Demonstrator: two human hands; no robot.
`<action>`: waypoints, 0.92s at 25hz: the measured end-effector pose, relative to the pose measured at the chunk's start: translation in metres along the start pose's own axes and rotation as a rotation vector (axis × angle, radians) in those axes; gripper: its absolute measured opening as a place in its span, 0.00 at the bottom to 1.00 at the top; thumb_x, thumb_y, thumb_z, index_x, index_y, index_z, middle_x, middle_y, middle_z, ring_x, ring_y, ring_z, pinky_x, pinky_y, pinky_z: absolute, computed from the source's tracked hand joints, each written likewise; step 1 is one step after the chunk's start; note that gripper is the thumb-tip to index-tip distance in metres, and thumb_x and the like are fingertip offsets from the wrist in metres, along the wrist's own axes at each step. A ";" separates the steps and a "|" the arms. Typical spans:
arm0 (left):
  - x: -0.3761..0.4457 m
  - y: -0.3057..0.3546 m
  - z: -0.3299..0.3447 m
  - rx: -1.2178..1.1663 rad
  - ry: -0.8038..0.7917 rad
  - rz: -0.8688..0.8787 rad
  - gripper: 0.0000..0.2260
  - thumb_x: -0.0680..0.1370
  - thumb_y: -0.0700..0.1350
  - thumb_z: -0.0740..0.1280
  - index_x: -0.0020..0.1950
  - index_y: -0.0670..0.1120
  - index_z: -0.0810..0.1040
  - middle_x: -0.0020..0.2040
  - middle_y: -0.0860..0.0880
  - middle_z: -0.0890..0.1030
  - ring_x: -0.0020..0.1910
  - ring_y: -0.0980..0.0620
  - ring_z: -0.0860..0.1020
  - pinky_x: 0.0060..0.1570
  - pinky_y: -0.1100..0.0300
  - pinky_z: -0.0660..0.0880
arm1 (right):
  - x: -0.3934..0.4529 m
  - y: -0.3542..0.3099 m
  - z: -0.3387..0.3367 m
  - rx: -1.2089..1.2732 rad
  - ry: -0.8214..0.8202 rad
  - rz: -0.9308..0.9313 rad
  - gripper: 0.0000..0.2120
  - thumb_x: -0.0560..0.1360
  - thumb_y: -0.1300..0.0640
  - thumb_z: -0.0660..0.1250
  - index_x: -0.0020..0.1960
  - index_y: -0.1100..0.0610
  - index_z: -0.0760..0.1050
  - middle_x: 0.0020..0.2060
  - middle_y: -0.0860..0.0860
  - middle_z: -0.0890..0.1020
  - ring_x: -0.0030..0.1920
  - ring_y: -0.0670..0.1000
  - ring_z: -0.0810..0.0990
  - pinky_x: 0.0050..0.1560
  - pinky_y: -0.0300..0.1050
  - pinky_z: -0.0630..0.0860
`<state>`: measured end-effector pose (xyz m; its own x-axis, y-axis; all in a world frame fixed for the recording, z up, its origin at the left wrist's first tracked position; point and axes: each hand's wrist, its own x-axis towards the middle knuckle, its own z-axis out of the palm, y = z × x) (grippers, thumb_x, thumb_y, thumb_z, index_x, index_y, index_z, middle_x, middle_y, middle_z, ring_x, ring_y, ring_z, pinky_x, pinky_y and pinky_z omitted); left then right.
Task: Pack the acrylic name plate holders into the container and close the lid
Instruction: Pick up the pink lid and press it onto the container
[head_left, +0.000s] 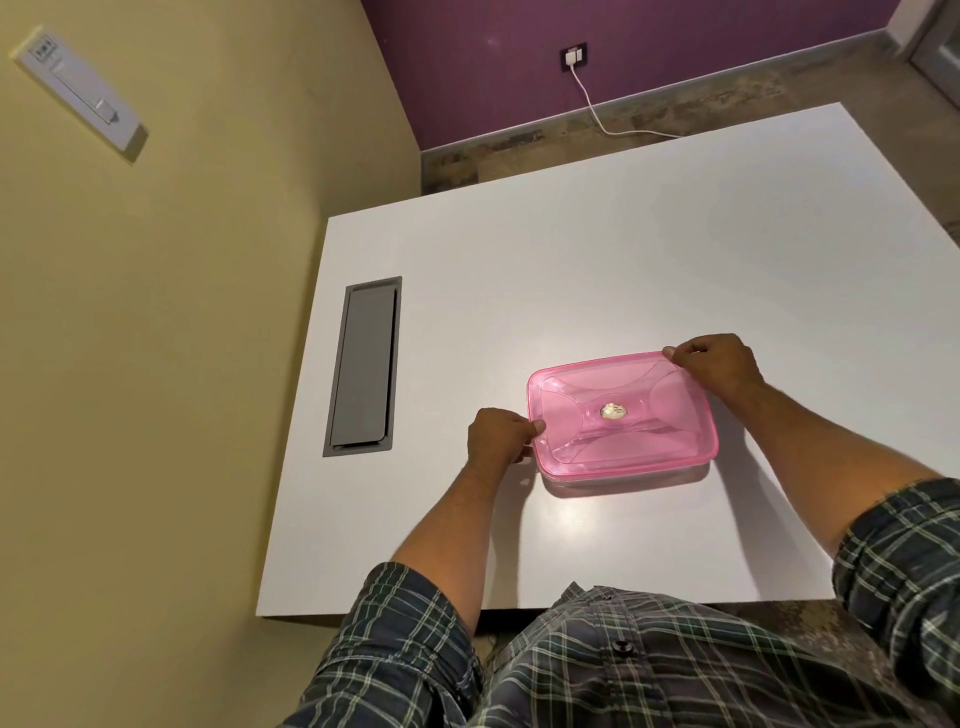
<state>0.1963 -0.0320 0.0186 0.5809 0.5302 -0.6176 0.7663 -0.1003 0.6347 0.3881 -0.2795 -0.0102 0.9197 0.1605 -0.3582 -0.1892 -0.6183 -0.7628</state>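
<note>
Left hand (497, 435) and right hand (719, 366) fingers pinch pink lid (623, 413); its sticker (613, 411) unreadable

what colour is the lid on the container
Translucent pink; the lid shows best in the head view.

Pink translucent plastic container (623, 421) w/ lid on sits on white surface (623, 249), nr front edge; grey rectangular cable hatch (363, 366) along left edge.

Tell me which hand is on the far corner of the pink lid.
The right hand: it pinches the pink lid at its far right corner. The left hand grips the near left edge instead.
</note>
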 end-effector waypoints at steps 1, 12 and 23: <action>0.002 0.000 0.000 -0.037 -0.009 -0.051 0.11 0.70 0.42 0.78 0.45 0.35 0.84 0.41 0.40 0.85 0.40 0.42 0.86 0.36 0.58 0.78 | 0.000 -0.001 0.000 0.008 -0.012 0.017 0.14 0.73 0.47 0.75 0.46 0.58 0.86 0.47 0.55 0.87 0.45 0.55 0.80 0.50 0.48 0.76; 0.011 0.006 -0.003 -0.086 -0.098 -0.188 0.10 0.72 0.43 0.77 0.45 0.39 0.80 0.47 0.38 0.86 0.47 0.41 0.86 0.36 0.57 0.73 | 0.008 -0.017 -0.004 -0.126 -0.038 0.233 0.19 0.69 0.43 0.75 0.42 0.60 0.82 0.41 0.58 0.85 0.40 0.61 0.84 0.49 0.55 0.83; -0.017 0.000 -0.007 0.148 -0.230 0.012 0.32 0.71 0.38 0.78 0.72 0.45 0.70 0.48 0.36 0.85 0.42 0.40 0.85 0.41 0.50 0.82 | 0.004 -0.022 -0.003 -0.014 -0.053 0.252 0.16 0.68 0.47 0.77 0.47 0.59 0.82 0.46 0.58 0.85 0.48 0.61 0.85 0.53 0.59 0.83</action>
<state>0.1844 -0.0353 0.0323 0.6243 0.3249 -0.7104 0.7809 -0.2361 0.5783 0.3973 -0.2674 0.0072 0.8251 0.0399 -0.5636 -0.4049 -0.6540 -0.6390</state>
